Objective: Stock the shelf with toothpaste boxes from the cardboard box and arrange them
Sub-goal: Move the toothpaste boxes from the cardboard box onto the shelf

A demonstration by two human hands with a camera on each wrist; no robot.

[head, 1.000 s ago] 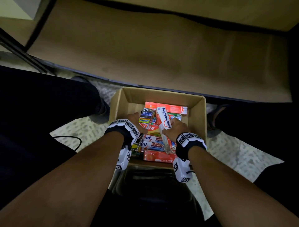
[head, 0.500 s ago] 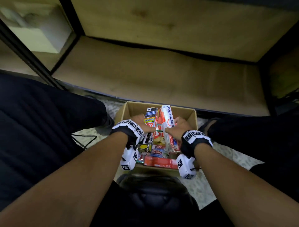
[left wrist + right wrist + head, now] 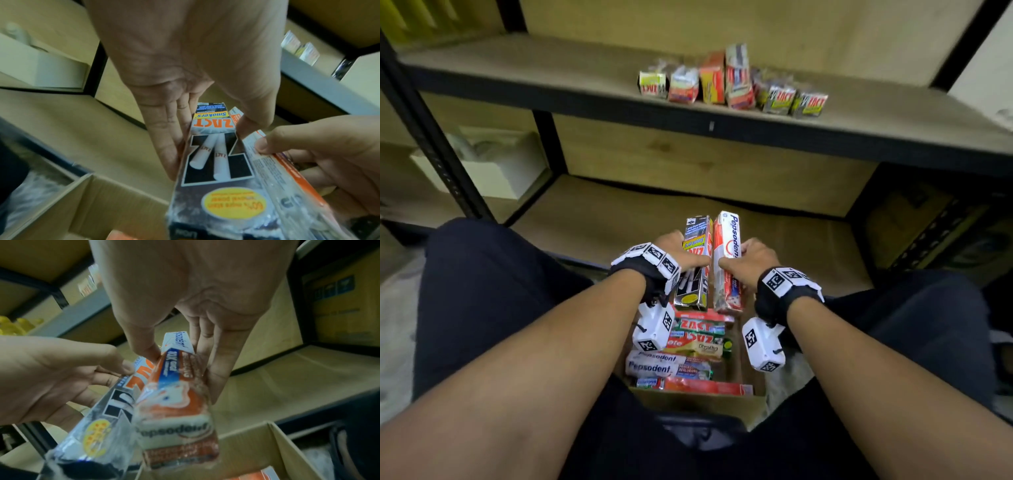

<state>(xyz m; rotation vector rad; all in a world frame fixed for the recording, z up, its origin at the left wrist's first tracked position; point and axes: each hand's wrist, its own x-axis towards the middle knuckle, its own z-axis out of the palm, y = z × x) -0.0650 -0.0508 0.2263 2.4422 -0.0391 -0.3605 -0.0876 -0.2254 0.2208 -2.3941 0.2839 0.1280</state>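
Zact box (image 3: pixel 695 263) — left hand (image 3: pixel 674 251) grips; Pepsodent box (image 3: pixel 727 260) — right hand (image 3: pixel 751 263) grips.

Lighting: dim, yellowish indoor. Head view: wide-angle bowing at edges, shelf (image 3: pixel 709 113) slightly soft. Wrist views: motion blur; near box ends unfocused.

I see a black Zact box (image 3: pixel 695 262) with a yellow band, orange lettering and a yellow disc beside a red-and-white Pepsodent box (image 3: pixel 728 262) lettered in blue. My wristbands (image 3: pixel 649 262) are black with white blocks carrying black square patterns. The shelf (image 3: pixel 524 73) is tan wood edged in black, and the cardboard box (image 3: pixel 702 401) is plain brown.
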